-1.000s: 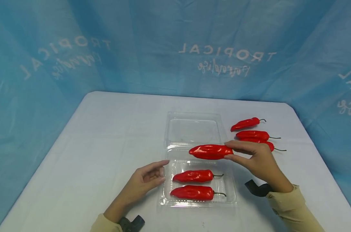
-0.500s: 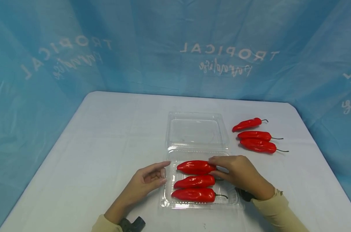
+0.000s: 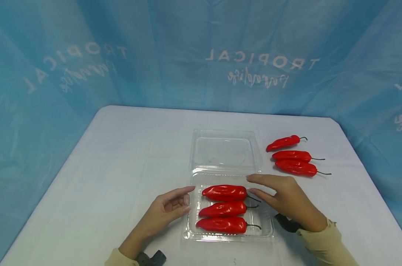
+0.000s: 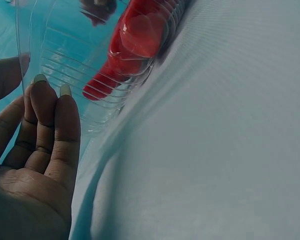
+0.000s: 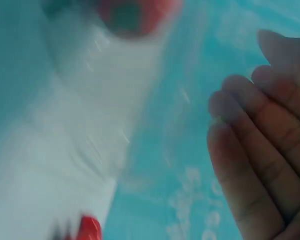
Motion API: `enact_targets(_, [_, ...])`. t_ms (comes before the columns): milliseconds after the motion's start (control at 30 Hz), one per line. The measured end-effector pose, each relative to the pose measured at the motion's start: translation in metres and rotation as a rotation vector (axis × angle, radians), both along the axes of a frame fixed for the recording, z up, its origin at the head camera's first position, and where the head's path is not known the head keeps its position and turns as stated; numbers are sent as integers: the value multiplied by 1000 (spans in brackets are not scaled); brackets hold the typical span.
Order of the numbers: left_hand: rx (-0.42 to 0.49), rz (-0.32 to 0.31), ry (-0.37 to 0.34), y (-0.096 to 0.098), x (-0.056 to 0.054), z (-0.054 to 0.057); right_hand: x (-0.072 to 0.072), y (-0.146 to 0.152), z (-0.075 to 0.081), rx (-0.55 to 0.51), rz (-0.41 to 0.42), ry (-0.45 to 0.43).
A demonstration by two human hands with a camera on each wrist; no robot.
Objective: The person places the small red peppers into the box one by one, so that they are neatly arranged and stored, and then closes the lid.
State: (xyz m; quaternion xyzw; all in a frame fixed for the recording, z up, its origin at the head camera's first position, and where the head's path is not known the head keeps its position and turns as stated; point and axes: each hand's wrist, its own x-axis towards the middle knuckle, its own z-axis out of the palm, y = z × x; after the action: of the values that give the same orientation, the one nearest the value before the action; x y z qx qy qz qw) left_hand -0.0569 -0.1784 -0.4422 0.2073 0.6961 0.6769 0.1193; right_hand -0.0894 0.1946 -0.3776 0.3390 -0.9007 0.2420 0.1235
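Note:
A clear plastic clamshell container [image 3: 267, 221] stands unfolded on the table, three red peppers lying side by side in its near half. The top pepper [image 3: 225, 193] sits just left of my right hand [image 3: 284, 194], which holds nothing; its thumb and fingers are parted above the container's right side. At the left rim is my left hand [image 3: 166, 210], fingers loosely bent and nothing gripped. In the left wrist view its fingertips [image 4: 65, 91] are at the clear wall, and red peppers [image 4: 140, 37] show through the plastic. The right wrist view is blurred around the right hand's spread fingers.
Three more red peppers [image 3: 292, 156] lie on the white table [image 3: 138, 147] at the back right. The container's flat lid [image 3: 224, 149] extends away from me. A blue printed curtain [image 3: 174, 55] hangs behind the table.
My right hand brought the third pepper down and left into the container, beside the other two, then let it go and drew back slightly right. The left hand has stayed nearly still.

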Motion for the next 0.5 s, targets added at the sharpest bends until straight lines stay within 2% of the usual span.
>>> enact_targets(133, [17,-7,10,-1,0,1,-7,33,14,-45,-102,68])
enact_targets(267, [18,-11,16,-1,-1,1,-15,74,13,-119,-238,64])
enact_targets(367, [13,-10,10,0,-1,1,-20,107,3,-171,-369,-13])
enact_targets(500, [16,-9,10,-1,-1,-1,-24,143,-11,-179,-545,-218])
